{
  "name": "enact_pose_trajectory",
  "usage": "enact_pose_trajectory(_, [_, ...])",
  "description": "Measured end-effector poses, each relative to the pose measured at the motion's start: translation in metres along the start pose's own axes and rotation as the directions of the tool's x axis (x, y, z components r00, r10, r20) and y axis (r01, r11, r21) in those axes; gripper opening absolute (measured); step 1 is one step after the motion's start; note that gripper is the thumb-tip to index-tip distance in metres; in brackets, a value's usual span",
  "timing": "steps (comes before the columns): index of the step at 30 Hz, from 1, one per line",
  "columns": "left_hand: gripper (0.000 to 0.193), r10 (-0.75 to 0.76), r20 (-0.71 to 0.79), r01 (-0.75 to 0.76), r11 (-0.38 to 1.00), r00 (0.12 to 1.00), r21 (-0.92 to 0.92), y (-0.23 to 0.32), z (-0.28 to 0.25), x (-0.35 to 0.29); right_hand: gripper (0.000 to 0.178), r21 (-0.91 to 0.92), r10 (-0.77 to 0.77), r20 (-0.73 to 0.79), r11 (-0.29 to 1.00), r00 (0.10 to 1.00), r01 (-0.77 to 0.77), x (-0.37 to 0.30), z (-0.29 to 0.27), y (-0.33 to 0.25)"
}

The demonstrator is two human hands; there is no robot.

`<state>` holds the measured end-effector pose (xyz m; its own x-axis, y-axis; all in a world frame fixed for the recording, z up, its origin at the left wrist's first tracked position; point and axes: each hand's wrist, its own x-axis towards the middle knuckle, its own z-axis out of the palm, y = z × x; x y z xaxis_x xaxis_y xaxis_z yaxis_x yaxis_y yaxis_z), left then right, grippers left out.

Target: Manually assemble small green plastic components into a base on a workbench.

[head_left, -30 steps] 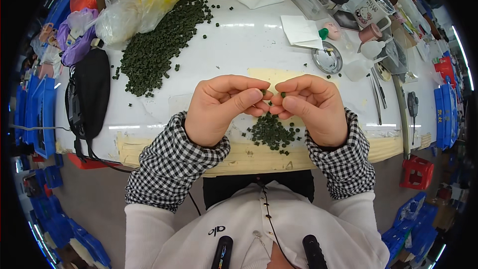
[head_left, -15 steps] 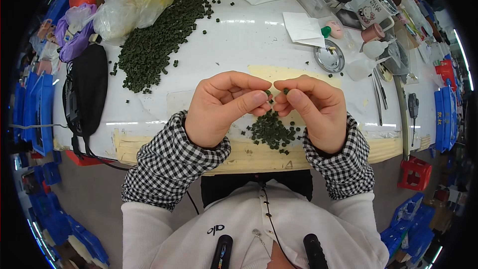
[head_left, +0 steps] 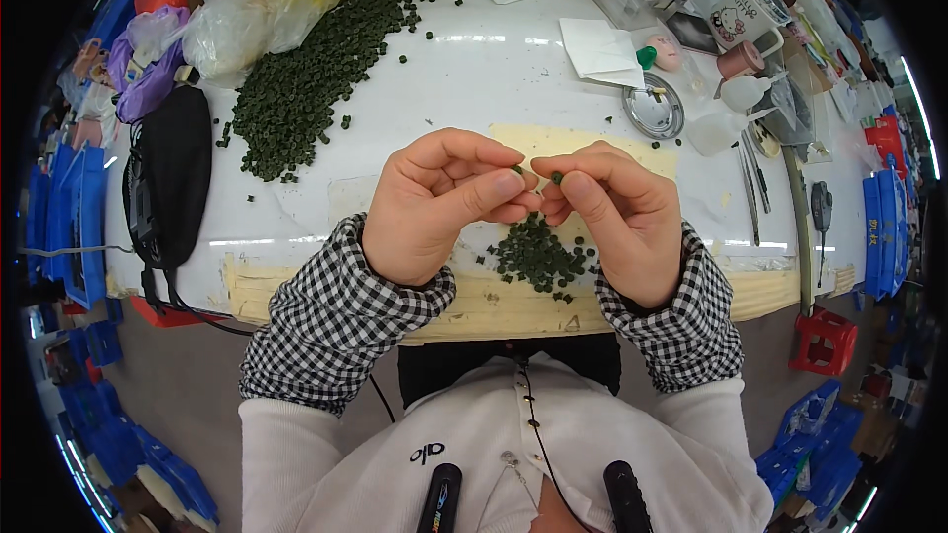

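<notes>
My left hand (head_left: pixel 439 199) pinches a small dark green piece (head_left: pixel 517 170) between thumb and index finger. Close beside it, my right hand (head_left: pixel 620 209) grips another small dark green piece (head_left: pixel 557 178) the same way. The fingertips of both hands nearly meet above the table, and their remaining fingers are curled. Just under the hands lies a small heap of dark green pieces (head_left: pixel 538 255) near the table's front edge. A much larger pile of like pieces (head_left: pixel 296 104) spreads over the table's left side. The exact shape of the held pieces is too small to tell.
Clear plastic bags (head_left: pixel 232 35) and a black pouch (head_left: pixel 173 178) flank the large pile. To the right are a round metal dish (head_left: pixel 653 107), folded white paper (head_left: pixel 600 51), tweezers (head_left: pixel 749 188), a squeeze bottle (head_left: pixel 713 135) and a mug (head_left: pixel 739 20). A red stool (head_left: pixel 823 341) stands beyond the table's edge.
Both hands have shifted slightly up and to the left, still pinching their pieces. The left thumb and finger now cover more of the left piece.
</notes>
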<state>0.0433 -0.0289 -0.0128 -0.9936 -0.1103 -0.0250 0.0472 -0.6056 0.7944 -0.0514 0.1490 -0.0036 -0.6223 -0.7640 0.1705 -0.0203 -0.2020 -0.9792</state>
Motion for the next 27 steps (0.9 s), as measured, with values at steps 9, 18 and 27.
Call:
enact_pose_trajectory(9, [0.017, -0.004, -0.017, 0.006, 0.989, 1.000, 0.149, -0.0017, 0.0003, -0.0016, 0.020, -0.032, -0.006, -0.013, 0.999, 1.000, 0.005, 0.0000, 0.0026, -0.0023])
enact_pose_trajectory(18, [0.015, 0.025, -0.042, -0.016, 0.980, 0.999, 0.196, -0.0028, 0.0014, -0.0004, 0.019, -0.242, -0.123, -0.038, 0.964, 0.992, 0.110, -0.0003, 0.0014, -0.0008])
enact_pose_trajectory(27, [0.016, 0.088, -0.038, -0.076, 0.967, 0.995, 0.243, -0.0051, 0.0039, -0.0020, 0.018, -0.291, -0.143, -0.067, 0.950, 0.987, 0.118, -0.0008, 0.0041, 0.0013])
